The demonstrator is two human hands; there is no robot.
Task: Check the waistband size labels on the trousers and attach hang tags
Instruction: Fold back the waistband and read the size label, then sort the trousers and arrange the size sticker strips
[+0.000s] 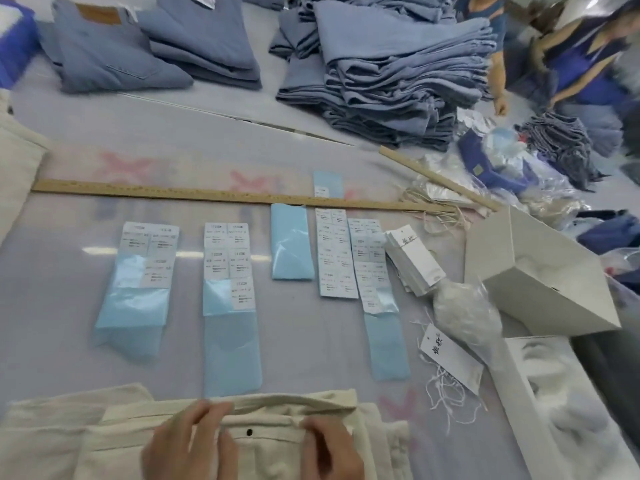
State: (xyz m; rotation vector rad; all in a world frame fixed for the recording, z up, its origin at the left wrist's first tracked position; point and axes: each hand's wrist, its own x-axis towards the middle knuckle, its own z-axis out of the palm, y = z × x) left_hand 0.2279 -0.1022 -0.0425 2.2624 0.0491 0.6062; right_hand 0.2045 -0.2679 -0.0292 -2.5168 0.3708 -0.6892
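Resting at the near edge of the pale grey bench (311, 157), your two hands lie on the cream woven cotton trousers (121, 441), whose waistband is folded over in a soft ridge just beyond your fingertips. Your left hand (188, 441) lies flat with fingers straight and spread, the tips touching the waistband fold; your right hand (330, 448) lies likewise, fingers relaxed and pressing the cloth, gripping nothing. A small dark buttonhole (249, 432) shows between them. Your wrists are cut off by the lower edge.

Beyond the trousers lie long glossy light-blue backing strips (232, 355), several still carrying white rectangular size stickers (227, 247); the print on them is too blurred to read. A thin wooden ruler (156, 192) runs across the bench behind the strips. To your right sits a fanned stack of white card hang tags (414, 263), a single hang tag with white string (450, 360) nearer you, and a crinkled clear plastic bag (465, 311) between them. Open white cardboard boxes (540, 268) stand further right, one cut off by the frame.

At the far side sit folded stacks of blue denim trousers (388, 71). Another person (581, 53) at the top right is badly blurred.
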